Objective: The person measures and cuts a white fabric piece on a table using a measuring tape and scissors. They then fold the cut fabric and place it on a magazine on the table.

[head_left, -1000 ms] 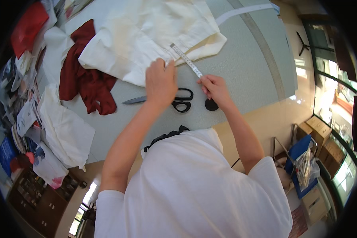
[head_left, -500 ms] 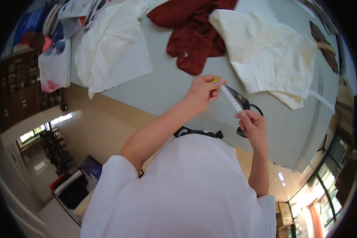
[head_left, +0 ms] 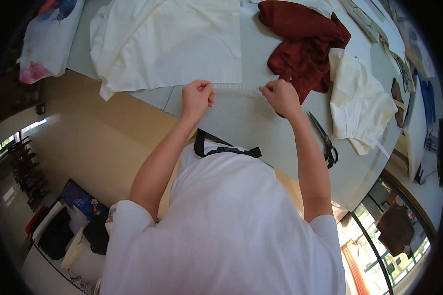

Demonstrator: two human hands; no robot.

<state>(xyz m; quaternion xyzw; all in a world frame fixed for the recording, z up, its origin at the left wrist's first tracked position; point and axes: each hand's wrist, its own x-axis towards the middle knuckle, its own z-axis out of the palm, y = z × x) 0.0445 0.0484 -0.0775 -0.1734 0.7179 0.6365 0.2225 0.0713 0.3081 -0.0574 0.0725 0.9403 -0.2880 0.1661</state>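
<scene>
Hands: left hand (head_left: 197, 96) and right hand (head_left: 280, 97) are both raised over the pale grey table (head_left: 241, 123), each closed into a fist.
Grip: each fist pinches one end of a thin, pale, translucent measuring tape (head_left: 236, 88); fingers are curled tight around it, thumbs on top.
Tape: stretched taut and nearly level between the two fists, held just above the table top, its markings too faint to tell.
Beyond the grip: a large cream-white sheet of fabric (head_left: 167, 42) lies spread flat on the table, its near edge just past the tape and the left hand.
Right of the grip: a crumpled dark red cloth (head_left: 302, 46) sits just beyond the right hand, close to its knuckles; whether they touch cannot be told.
Further right: a folded cream fabric piece (head_left: 359, 103) lies against the red cloth's far side, well clear of the right hand.
Below the right hand: black-handled scissors (head_left: 325, 142) lie closed on the table beside the right forearm, blades pointing toward the fist.
Far left of the grip: a white bag with pink and blue print (head_left: 47, 42) rests at the table's corner, well apart from the left hand.
</scene>
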